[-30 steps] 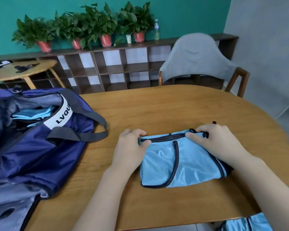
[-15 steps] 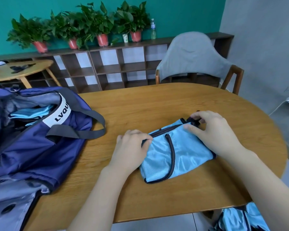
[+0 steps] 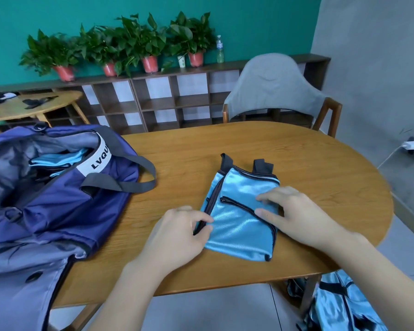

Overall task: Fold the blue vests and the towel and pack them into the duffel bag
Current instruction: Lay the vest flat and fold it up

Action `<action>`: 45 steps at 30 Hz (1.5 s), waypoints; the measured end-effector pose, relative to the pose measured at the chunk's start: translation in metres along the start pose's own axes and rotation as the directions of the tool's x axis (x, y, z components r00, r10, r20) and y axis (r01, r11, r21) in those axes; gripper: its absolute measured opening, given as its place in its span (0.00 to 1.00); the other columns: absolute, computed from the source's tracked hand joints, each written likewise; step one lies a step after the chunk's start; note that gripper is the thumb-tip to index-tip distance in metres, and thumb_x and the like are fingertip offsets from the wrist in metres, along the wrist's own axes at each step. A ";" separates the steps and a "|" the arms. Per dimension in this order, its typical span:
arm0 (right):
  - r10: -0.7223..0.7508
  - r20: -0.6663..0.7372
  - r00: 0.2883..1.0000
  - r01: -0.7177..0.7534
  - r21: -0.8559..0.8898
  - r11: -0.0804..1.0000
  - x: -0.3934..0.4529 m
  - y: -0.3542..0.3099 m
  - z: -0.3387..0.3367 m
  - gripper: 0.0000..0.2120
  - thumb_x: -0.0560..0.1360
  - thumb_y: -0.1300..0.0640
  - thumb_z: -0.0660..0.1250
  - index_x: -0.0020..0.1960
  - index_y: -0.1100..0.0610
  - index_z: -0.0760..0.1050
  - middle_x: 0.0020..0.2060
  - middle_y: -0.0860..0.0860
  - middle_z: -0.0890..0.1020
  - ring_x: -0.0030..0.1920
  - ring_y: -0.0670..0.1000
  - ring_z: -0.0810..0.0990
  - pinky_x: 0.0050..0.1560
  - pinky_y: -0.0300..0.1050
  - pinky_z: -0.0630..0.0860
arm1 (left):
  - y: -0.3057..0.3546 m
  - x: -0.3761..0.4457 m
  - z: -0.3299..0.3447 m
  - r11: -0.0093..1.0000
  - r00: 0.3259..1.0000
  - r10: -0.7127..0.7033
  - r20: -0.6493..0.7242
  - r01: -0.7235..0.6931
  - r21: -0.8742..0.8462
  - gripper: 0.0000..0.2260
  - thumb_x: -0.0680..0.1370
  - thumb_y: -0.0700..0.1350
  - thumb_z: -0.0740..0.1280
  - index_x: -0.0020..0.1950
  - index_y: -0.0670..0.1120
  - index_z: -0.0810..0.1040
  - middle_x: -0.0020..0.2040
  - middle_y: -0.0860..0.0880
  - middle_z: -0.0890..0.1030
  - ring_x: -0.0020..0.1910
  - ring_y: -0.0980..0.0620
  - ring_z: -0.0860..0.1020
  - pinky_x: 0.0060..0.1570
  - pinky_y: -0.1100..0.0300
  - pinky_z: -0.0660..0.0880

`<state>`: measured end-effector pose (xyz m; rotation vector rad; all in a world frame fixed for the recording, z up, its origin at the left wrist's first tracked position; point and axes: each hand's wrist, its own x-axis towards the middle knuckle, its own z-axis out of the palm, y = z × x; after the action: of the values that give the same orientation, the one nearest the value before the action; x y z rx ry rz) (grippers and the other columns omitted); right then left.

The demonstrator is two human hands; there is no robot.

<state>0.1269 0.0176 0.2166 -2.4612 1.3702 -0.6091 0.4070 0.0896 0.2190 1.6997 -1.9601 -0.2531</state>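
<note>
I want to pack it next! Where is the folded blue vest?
In the head view, the folded blue vest lies mid-table, right of the duffel bag, between the left hand and right hand.

Glossy satin-like cloth vest (image 3: 239,211) lies on smooth wooden table (image 3: 320,177).

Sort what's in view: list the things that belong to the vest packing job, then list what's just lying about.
Part of the job:
folded blue vest on the table
duffel bag, open, blue fabric inside
more blue vests below the table edge
left hand, right hand, both on the folded vest

Lying about:
grey chair
potted plants
bottle
</note>
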 end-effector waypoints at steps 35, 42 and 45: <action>-0.106 -0.141 0.984 0.127 0.148 0.981 -0.033 -0.033 0.016 0.16 0.74 0.39 0.68 0.56 0.45 0.76 0.59 0.37 0.76 0.63 0.40 0.75 0.65 0.41 0.70 | 0.008 0.001 0.004 0.955 0.996 0.062 -0.060 -0.077 -0.285 0.04 0.78 0.51 0.71 0.52 0.58 0.83 0.50 0.65 0.82 0.56 0.65 0.78 0.55 0.69 0.71; 0.124 -0.193 0.973 0.008 0.570 0.822 -0.031 -0.030 -0.007 0.16 0.76 0.38 0.67 0.50 0.50 0.80 0.36 0.59 0.80 0.32 0.51 0.71 0.38 0.50 0.71 | 0.029 0.001 -0.002 0.875 0.974 -0.008 -0.226 -0.102 -0.473 0.03 0.77 0.54 0.71 0.49 0.62 0.83 0.46 0.63 0.84 0.34 0.49 0.77 0.36 0.56 0.73; 0.197 -0.152 0.969 -0.034 0.704 0.710 -0.027 -0.038 -0.012 0.06 0.77 0.49 0.69 0.52 0.49 0.80 0.41 0.51 0.86 0.36 0.51 0.83 0.42 0.52 0.77 | 0.037 0.005 -0.001 0.832 0.958 -0.069 -0.278 -0.098 -0.547 0.04 0.77 0.48 0.74 0.50 0.55 0.85 0.46 0.61 0.85 0.44 0.58 0.82 0.42 0.65 0.75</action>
<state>0.1372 0.0598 0.2367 -1.7121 1.0665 -1.1471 0.3755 0.0918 0.2384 1.2518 -1.4885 -0.4906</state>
